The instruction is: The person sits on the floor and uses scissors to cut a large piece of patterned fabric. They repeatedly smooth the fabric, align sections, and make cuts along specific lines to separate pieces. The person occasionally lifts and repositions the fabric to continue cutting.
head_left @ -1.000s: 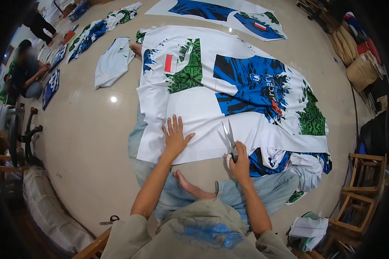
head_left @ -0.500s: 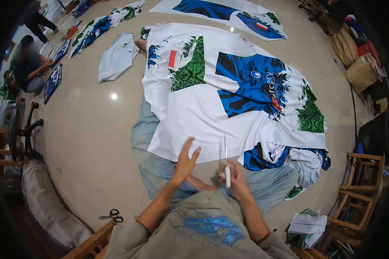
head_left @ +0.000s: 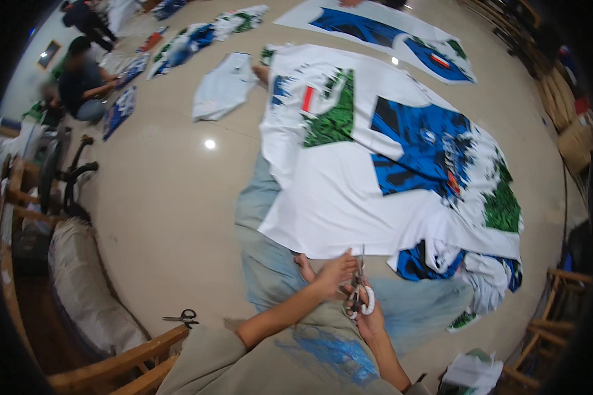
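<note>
Holding scissors (head_left: 360, 280): right hand (head_left: 371, 321) curled around handles, blades pointing away, probably for safety.
Left hand (head_left: 336, 273): fingers partly bent beside blades; hold unclear.
Cloth (head_left: 323, 197): spread over floor (head_left: 158, 197), near edge by tips.

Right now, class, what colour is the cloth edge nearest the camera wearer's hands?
That cloth edge is plain white, seen best in the head view.

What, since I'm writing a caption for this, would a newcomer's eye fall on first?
Probably the large white cloth with blue and green prints, spread from the picture's centre to its right. Next, the scissors held in the right hand by the cloth's near edge, the left hand close beside them.
</note>
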Demonstrator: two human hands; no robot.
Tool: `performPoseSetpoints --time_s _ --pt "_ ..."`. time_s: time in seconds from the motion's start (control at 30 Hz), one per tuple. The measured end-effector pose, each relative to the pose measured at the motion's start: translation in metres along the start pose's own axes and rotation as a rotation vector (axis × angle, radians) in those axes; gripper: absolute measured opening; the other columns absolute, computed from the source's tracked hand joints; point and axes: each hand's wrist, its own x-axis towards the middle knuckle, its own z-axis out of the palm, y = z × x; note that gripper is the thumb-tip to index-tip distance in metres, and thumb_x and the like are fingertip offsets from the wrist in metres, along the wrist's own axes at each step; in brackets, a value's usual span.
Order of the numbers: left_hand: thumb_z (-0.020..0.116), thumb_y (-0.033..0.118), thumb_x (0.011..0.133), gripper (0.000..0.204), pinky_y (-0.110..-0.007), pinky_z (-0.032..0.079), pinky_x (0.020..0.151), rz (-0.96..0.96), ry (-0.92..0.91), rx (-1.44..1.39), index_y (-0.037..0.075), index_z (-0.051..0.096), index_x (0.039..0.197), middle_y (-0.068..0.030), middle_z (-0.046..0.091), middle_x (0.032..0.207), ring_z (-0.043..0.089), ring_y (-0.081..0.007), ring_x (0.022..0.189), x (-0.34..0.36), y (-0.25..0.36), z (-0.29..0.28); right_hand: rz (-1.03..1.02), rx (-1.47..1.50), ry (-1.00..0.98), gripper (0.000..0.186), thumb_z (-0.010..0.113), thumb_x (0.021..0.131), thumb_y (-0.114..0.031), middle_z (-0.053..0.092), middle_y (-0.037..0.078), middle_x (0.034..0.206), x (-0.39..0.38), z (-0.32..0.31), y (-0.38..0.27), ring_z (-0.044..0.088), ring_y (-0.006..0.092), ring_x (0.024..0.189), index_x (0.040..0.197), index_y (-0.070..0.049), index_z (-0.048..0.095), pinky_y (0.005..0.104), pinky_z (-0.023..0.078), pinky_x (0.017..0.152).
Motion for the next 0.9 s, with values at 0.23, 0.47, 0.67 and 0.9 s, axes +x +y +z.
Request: performPoseSetpoints --time_s 0.23,0.47,0.67,0.9 --pt "0.059 0.04 0.095 0.033 -0.023 0.039 0.047 0.387 0.172 0.073 0.007 0.062 0.093 0.0033 0.057 0.071 0.047 -0.0085 0.055 0.035 -0.007 0.001 -0.115 -0.103 0.062 0.057 0.061 0.094 -0.024 0.065 0.005 0.103 0.033 0.012 0.017 0.058 0.0109 0.065 0.145 -0.01 0.04 0.0245 0.042 0.048" --pt "0.063 0.039 0.094 0.036 -0.024 0.049 0.062 0.536 0.234 -0.007 0.004 0.061 0.097 -0.0033 0.067 0.087 0.062 -0.011 0.071 0.048 -0.01 -0.003 -0.058 -0.21 0.052 0.025 0.052 0.099 -0.03 0.063 0.001 0.083 0.03 0.009 0.016 0.063 0.0162 0.069 0.111 -0.01 0.061 0.0274 0.047 0.057" --pt "0.066 0.037 0.093 0.033 -0.024 0.05 0.071 0.522 0.121 -0.05 0.004 0.063 0.098 -0.0038 0.068 0.092 0.063 -0.0119 0.077 0.068 -0.017 -0.019 -0.078 -0.239 0.05 0.025 0.054 0.098 -0.03 0.063 0.0 0.083 0.032 0.006 0.017 0.063 0.0155 0.07 0.112 -0.01 0.061 0.0265 0.047 0.058" --pt "0.059 0.036 0.096 0.029 -0.024 0.042 0.052 0.552 0.096 0.074 0.008 0.06 0.091 0.0019 0.055 0.074 0.051 -0.0083 0.065 0.024 -0.012 -0.002 -0.225 -0.261 0.154 0.047 0.06 0.094 -0.011 0.064 0.002 0.082 0.041 0.023 0.017 0.053 0.0079 0.051 0.139 -0.009 0.049 0.0218 0.037 0.04"
